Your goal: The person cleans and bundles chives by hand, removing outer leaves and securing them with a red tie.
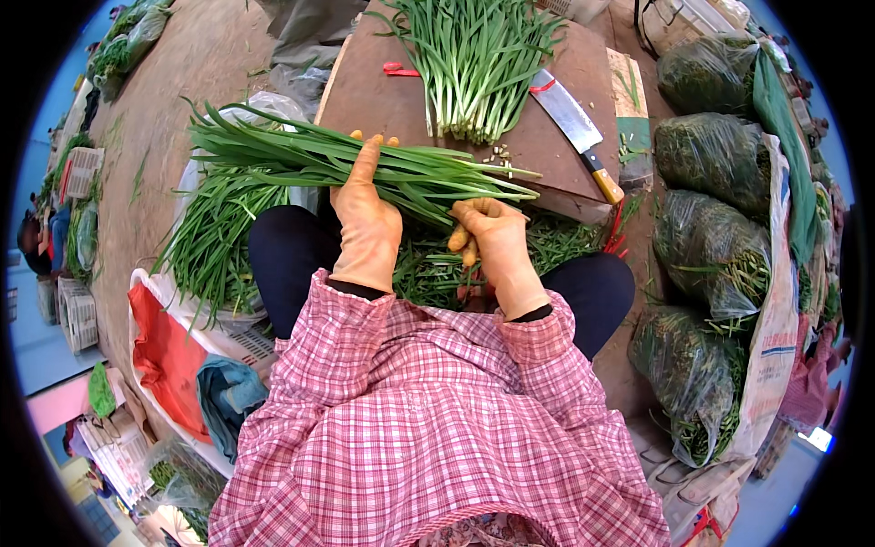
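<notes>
My left hand (367,225), in a tan rubber glove with yellow fingertips, grips a bunch of long flat green garlic chives (307,154), leaves to the left and pale stems to the right. By the stem ends, my right hand (495,239), gloved alike, has its fingers curled; whether it pinches a stem is unclear. Beyond them, a larger pile of chives (478,68) lies on a brown board (383,102), cut ends towards me. Right of that pile rests a cleaver (571,116) with a wood-and-black handle. Small cut stem pieces (501,156) lie beside the pile.
More chives (222,232) fill a plastic-lined container at left. Loose trimmings (431,273) lie between my knees. Several plastic bags of greens (711,249) line the right side. Red ties (615,236) hang near the board's corner. A white tub (140,280) holds red and blue cloth.
</notes>
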Demonstrator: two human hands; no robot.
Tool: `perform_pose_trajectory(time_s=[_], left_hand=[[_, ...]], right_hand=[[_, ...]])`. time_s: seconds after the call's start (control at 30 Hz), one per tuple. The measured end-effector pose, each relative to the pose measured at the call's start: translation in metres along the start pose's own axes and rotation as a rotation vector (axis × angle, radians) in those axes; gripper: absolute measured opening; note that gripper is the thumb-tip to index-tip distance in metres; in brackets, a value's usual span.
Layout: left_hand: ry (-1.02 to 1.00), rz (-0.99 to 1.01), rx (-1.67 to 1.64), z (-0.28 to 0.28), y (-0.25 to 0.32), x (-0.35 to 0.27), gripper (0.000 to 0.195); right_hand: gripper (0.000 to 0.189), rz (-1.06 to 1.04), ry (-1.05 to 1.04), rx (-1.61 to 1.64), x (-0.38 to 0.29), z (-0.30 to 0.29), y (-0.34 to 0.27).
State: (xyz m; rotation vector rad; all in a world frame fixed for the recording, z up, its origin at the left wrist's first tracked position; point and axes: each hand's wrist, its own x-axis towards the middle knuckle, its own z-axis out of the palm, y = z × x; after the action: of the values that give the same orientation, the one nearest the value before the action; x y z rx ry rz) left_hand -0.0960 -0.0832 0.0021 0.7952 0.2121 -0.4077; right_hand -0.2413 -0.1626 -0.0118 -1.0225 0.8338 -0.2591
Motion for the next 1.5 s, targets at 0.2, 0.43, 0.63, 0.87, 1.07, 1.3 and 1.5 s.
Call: perform_pose_trajectory(time_s=[0.2,0.43,0.63,0.87,1.07,1.3,1.5], left_hand=[[-0.008,0.029,0.024,0.006,0.006,-0.001,0.036],[-0.071,0.115,0.07,0.013,0.012,-0.004,0.033],[-0.034,0.062,0.036,0.003,0.024,0.016,0.031],[0.054,-0.051,-0.054,-0.025,0.046,0.045,0.027],[0.036,-0.089,-0.05,-0.035,0.045,0.053,0.025],[0.0,-0.143,-0.059,-0.044,0.042,0.05,0.022],[0.103,-0.264,-0.063,-0.04,0.046,0.04,0.023]], right_hand=[[0.022,-0.007,-0.075,0.063,0.002,0.014,-0.008],[0.019,-0.051,-0.11,0.105,-0.006,0.022,-0.022],[0.021,-0.249,-0.251,0.623,-0.002,-0.015,-0.024],[0.03,-0.352,-0.42,0.072,-0.044,-0.06,-0.072],[0.014,-0.887,0.097,-0.927,-0.005,-0.04,-0.021],[0.068,-0.875,0.167,-1.254,0.004,-0.031,-0.017],[0.076,-0.666,0.309,-1.168,-0.004,-0.022,-0.007]])
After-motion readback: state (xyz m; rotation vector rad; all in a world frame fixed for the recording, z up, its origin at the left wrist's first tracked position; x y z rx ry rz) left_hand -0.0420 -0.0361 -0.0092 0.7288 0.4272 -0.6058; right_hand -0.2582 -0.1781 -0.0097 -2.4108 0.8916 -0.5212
